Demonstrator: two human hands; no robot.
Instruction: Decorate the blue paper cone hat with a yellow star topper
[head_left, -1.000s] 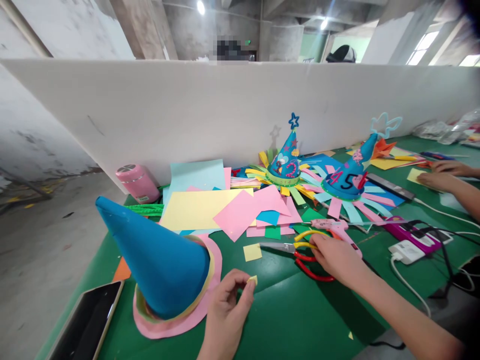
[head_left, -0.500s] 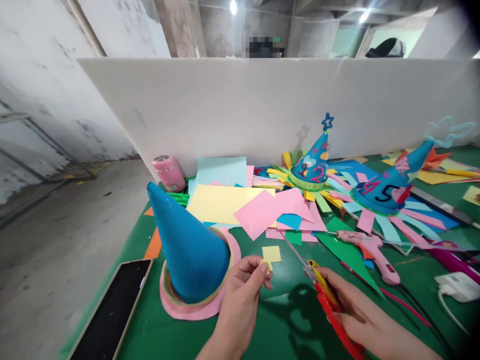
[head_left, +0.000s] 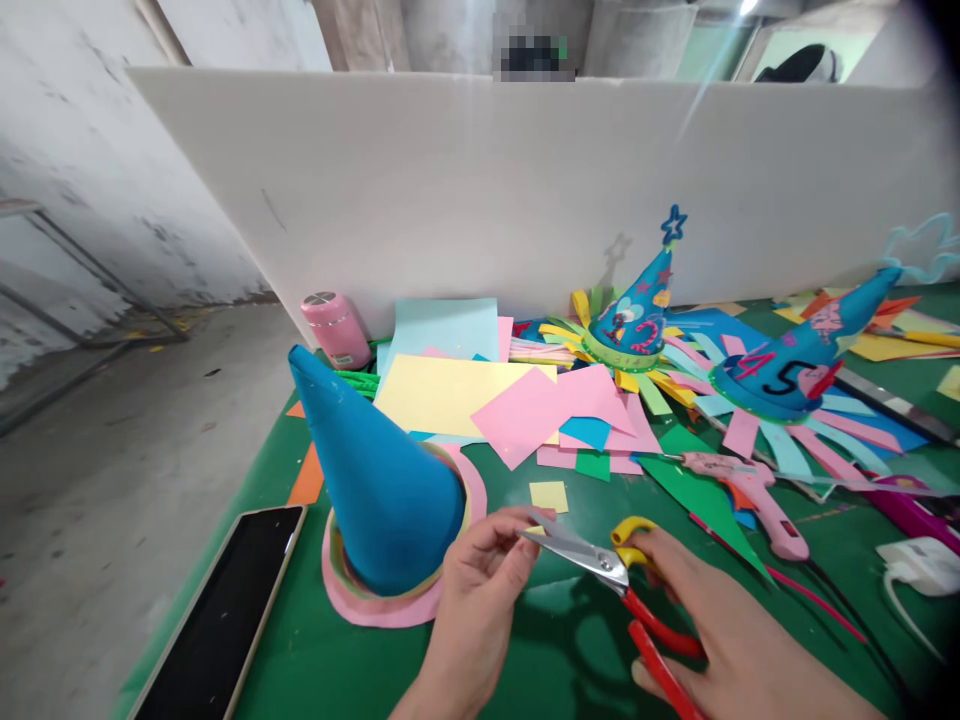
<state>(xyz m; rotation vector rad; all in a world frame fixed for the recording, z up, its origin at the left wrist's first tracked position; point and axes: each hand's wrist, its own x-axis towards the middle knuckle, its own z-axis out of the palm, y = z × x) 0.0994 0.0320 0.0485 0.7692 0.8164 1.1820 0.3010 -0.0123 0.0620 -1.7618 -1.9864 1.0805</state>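
Between the thumb and fingers of my left hand (head_left: 484, 585) is a small yellow paper piece (head_left: 535, 531), mostly hidden by the fingers and blades. My right hand (head_left: 720, 620) grips scissors (head_left: 604, 562) with red and yellow handles. Their blades are parted and lie at the paper, close to my left fingertips. A yellow paper square (head_left: 549, 497) rests on the green table just beyond. Left of my left hand stands a plain blue paper cone (head_left: 375, 480) on a pink ring brim (head_left: 360, 612), its tip leaning left.
A phone (head_left: 221, 610) lies at the left table edge. Coloured paper sheets (head_left: 450, 390) and a pink cylinder (head_left: 336, 330) sit behind. Two decorated cone hats (head_left: 630, 320) with paper fringes stand at back right, near a pink glue gun (head_left: 750, 490). A white board (head_left: 450, 190) closes off the back.
The scissors have swung left and opened, bringing their blades to the yellow paper in my left hand. The view has tilted slightly downward.
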